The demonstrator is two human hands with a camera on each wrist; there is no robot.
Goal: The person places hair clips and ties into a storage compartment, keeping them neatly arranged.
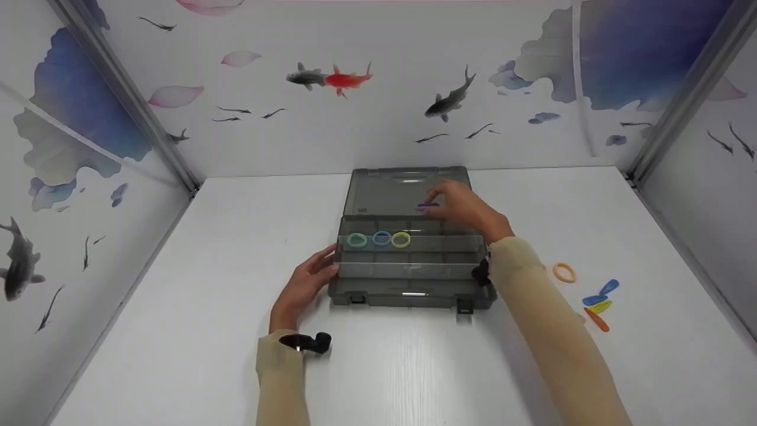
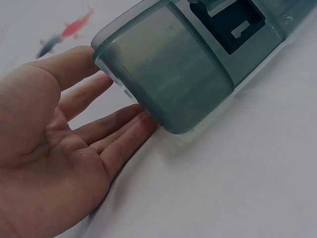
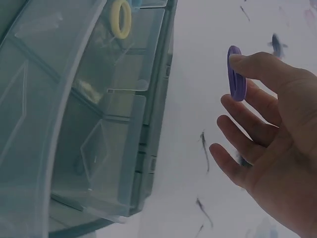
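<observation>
A dark translucent organizer box (image 1: 378, 287) stands on the table with its lid (image 1: 378, 192) folded back. Green (image 1: 349, 240), blue (image 1: 374, 238) and yellow (image 1: 392, 240) rings sit side by side in its back compartments. My left hand (image 1: 301, 290) touches the box's left end with extended fingers (image 2: 131, 144), the palm off to the side. Above the hinge side, my right hand (image 1: 464, 204) pinches a purple ring (image 3: 238, 84) between thumb and index finger. Its other fingers are spread loosely.
On the right of the table lie an orange ring (image 1: 556, 269) and several hair clips: blue (image 1: 609, 287), yellow (image 1: 601, 306) and orange (image 1: 597, 319), partly beside the right sleeve. Patterned panels (image 1: 384, 130) with painted fish enclose the table at the back and sides.
</observation>
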